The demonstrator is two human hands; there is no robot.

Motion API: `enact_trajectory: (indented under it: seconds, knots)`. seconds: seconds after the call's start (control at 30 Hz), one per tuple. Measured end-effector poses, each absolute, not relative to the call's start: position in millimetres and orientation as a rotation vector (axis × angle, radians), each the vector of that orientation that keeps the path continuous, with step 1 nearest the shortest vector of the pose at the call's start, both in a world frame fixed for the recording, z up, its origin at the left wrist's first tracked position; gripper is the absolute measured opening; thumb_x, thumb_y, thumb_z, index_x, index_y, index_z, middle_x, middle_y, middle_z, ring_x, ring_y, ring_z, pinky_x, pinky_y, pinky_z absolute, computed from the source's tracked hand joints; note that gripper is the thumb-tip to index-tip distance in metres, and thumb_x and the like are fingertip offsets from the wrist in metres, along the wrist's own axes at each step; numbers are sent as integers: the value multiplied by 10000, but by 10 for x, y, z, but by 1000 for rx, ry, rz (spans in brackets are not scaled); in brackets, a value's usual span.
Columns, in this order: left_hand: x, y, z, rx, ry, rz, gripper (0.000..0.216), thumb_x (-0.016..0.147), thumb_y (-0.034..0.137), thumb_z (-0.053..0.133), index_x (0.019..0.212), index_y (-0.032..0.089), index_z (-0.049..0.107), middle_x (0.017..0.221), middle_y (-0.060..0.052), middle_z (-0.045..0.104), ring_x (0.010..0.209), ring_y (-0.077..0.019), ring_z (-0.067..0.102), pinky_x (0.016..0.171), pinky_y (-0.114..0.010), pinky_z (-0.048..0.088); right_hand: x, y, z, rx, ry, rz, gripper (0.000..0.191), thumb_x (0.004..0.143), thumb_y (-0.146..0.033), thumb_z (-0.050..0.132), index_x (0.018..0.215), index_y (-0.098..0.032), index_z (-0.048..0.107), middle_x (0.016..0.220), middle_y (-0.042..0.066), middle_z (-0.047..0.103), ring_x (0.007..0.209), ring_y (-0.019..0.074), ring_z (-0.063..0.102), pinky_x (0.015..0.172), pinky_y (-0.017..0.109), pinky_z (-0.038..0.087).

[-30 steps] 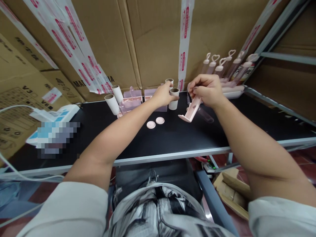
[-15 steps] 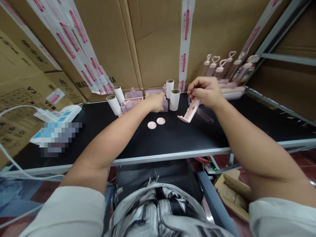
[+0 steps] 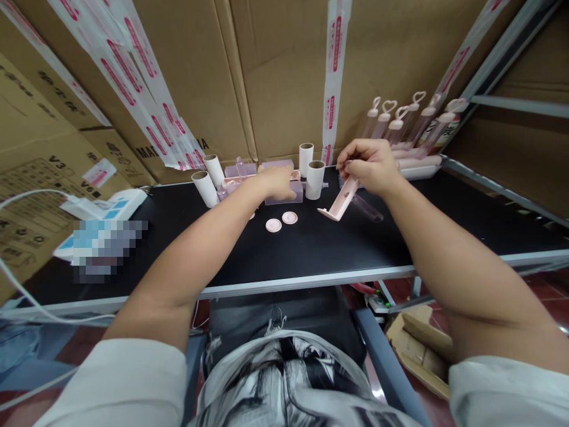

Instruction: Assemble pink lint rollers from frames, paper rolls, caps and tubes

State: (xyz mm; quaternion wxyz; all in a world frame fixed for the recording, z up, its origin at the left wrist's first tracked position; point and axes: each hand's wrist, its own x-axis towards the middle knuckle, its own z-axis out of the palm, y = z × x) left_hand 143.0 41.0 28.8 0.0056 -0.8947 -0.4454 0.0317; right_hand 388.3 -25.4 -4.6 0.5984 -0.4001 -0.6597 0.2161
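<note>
My right hand [image 3: 367, 166] is closed around the upper end of a pale pink trough-shaped piece [image 3: 343, 200], which tilts down to a round flat end just over the black table. Beneath that hand lies a clear tube [image 3: 368, 209]. My left hand [image 3: 279, 181] reaches into a group of translucent lilac boxes [image 3: 284, 194] and pink parts. Its fingers curl downward, and whatever is between them is hidden. Two round pink discs [image 3: 290, 217] lie flat in front of it. White cardboard-like tubes [image 3: 315, 179] stand on both sides of the boxes.
Several clear tubes with pink heart-loop caps [image 3: 395, 126] stand at the back right, behind a pink tray [image 3: 420, 169]. A white power adapter with a cable [image 3: 82, 206] sits at the left. Taped cardboard [image 3: 284, 77] walls the back; the table's metal edge [image 3: 311, 283] runs in front.
My left hand has shifted slightly among the boxes. The upright clear piece beside it is gone from there; a clear tip now shows right of the white tube. My right hand has barely moved.
</note>
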Motion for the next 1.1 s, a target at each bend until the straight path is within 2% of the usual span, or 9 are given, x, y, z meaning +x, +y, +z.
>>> enact_trajectory:
  seconds: [0.1, 0.2, 0.37, 0.5, 0.57, 0.67, 0.73, 0.9, 1.1]
  knots:
    - [1456, 321, 323, -2821, -1379, -238, 333, 1000, 400, 591, 1213, 191, 740, 1355, -168, 774, 1265, -364, 712, 1088, -510, 512, 3861, -279, -41, -926, -1554, 477, 84, 664, -161, 719, 706, -233, 711, 673, 22, 666, 548, 173, 599, 503, 336, 480]
    - [1519, 116, 307, -3052, -1333, -676, 353, 1078, 408, 488, 1038, 166, 741, 1149, -152, 807, 1086, -290, 751, 1002, -449, 560, 3757, -365, -45, -879, -1568, 385, 58, 699, -186, 707, 725, -238, 710, 676, 18, 653, 546, 171, 587, 511, 341, 473]
    - [1555, -238, 121, -4073, -1138, -489, 480, 1060, 669, 566, 1162, 205, 633, 949, -70, 798, 853, -199, 784, 801, -336, 621, 3444, -551, -77, -634, -1562, -11, 25, 826, -269, 721, 846, -254, 727, 809, 29, 664, 668, 197, 628, 642, 387, 553]
    - [1356, -262, 72, -4385, -982, -665, 577, 918, 720, 778, 1120, 205, 612, 843, -38, 748, 757, -211, 796, 699, -333, 638, 3349, -581, -60, -469, -1631, -37, 423, 928, -512, 734, 1303, -322, 688, 1193, 73, 660, 949, 248, 688, 767, 412, 600]
    - [1190, -216, 119, -4430, -899, -974, 611, 851, 662, 880, 1186, 216, 631, 866, -23, 747, 756, -209, 797, 675, -323, 637, 3381, -569, -31, -505, -1780, 124, 560, 964, -663, 691, 1398, -320, 606, 1208, 74, 665, 967, 240, 680, 772, 390, 589]
    - [979, -179, 196, -4449, -811, -1229, 585, 862, 576, 910, 1241, 212, 654, 842, -9, 742, 697, -173, 766, 682, -318, 634, 3435, -575, 7, -645, -2114, 289, 472, 1047, -709, 582, 1197, -267, 650, 874, 8, 653, 722, 175, 597, 670, 336, 497]
    - [919, -196, 210, -4395, -781, -1377, 559, 872, 572, 906, 1212, 198, 668, 771, 12, 710, 618, -139, 714, 653, -298, 617, 3424, -606, 21, -753, -2220, 201, 467, 1077, -698, 541, 1011, -249, 651, 725, -11, 594, 626, 156, 533, 646, 339, 445]
    - [974, -295, 151, -4155, -875, -1863, 577, 862, 592, 904, 1219, 215, 652, 736, 44, 672, 548, -98, 634, 572, -246, 557, 3264, -755, 86, -1059, -2117, 13, 535, 1059, -749, 531, 927, -245, 653, 756, 66, 682, 668, 205, 636, 666, 385, 446]
    - [688, -286, 239, -4381, -558, -1089, 690, 757, 781, 878, 1145, 248, 675, 643, 22, 625, 501, -148, 594, 517, -317, 530, 3532, -888, 240, -927, -2254, 165, 568, 967, -817, 629, 931, -263, 751, 671, 32, 659, 620, 185, 608, 649, 384, 444]
